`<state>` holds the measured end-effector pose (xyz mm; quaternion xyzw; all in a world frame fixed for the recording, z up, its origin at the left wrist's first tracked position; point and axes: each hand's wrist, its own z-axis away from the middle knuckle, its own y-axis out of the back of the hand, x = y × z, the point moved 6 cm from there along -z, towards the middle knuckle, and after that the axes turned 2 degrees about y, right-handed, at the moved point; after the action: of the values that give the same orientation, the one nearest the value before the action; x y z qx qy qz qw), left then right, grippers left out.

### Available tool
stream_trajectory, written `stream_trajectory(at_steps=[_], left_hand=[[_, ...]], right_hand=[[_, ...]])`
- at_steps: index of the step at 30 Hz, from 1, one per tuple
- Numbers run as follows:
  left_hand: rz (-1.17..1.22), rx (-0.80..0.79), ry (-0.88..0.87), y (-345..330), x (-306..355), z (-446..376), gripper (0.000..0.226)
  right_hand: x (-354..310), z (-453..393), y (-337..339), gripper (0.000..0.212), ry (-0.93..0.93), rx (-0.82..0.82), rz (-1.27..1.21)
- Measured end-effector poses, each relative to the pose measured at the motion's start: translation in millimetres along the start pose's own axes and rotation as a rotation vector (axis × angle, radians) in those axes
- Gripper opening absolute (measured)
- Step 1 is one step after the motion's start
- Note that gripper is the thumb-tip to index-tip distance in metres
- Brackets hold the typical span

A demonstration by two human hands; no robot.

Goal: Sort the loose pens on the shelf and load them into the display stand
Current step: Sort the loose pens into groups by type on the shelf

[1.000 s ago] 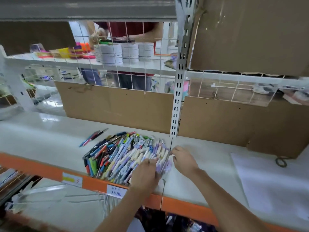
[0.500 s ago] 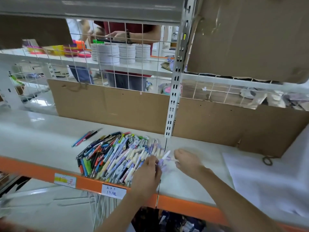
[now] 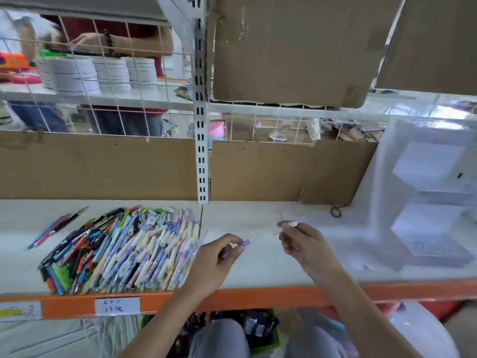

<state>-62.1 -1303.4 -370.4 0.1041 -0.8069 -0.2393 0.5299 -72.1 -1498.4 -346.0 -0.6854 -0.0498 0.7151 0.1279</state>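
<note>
Stationery shop stockroom, slotted metal shelving (image 3: 202, 140), handwritten price labels (image 3: 117, 304), pile of pens (image 3: 121, 250), cardboard backing (image 3: 98, 166)

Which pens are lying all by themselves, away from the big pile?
The few thin pens at the far left of the shelf, apart from the pile.

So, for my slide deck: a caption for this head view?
Left hand and right hand each hold a pen beside the pen pile, display stand at right.
</note>
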Motion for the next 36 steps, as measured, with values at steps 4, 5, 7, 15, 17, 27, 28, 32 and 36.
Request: stream_trajectory(at_steps=[4,5,7,15,17,27,28,32,36], left_hand=[[0.024,0.033,0.019,4.4,6.6,0.3,0.018],[0.02,0.039,0.029,6.7,8.0,0.4,0.019],[0.019,0.047,0.048,12.9,12.4,-0.6,0.016],[0.031,0.0,0.092,13.3,28.6,-4.4,0.021],[0.058,-0.014,0.131,7.2,27.8,-4.9,0.021],[0.124,0.063,0.346,-8.2,16.7,-13.4,0.033],[0.127,0.068,0.358,-9.3,15.0,-14.0,0.033],[0.144,0.016,0.421,-27.6,2.1,-14.8,0.035],[0.054,0.011,0.373,-56.9,2.9,-28.5,0.034]], right_hand=[[-8.5,-5.1,-7.4,0.013,-0.008,-0.062,-0.057],[-10.6,-8.4,-9.3,0.013,-0.006,-0.067,-0.075],[-13.7,-14.8,-14.0,0.014,0.0,-0.088,-0.092],[-7.0,-12.5,-36.7,0.014,0.039,-0.277,0.114],[-4.1,-10.6,-39.3,0.016,0.061,-0.24,0.127],[28.7,-12.3,-49.2,0.028,0.081,0.016,0.149],[33.0,-15.2,-48.7,0.029,0.068,0.026,0.138],[45.4,-24.1,-38.5,0.028,0.023,0.031,0.266],[48.4,-30.9,-19.1,0.03,-0.009,0.022,0.425]])
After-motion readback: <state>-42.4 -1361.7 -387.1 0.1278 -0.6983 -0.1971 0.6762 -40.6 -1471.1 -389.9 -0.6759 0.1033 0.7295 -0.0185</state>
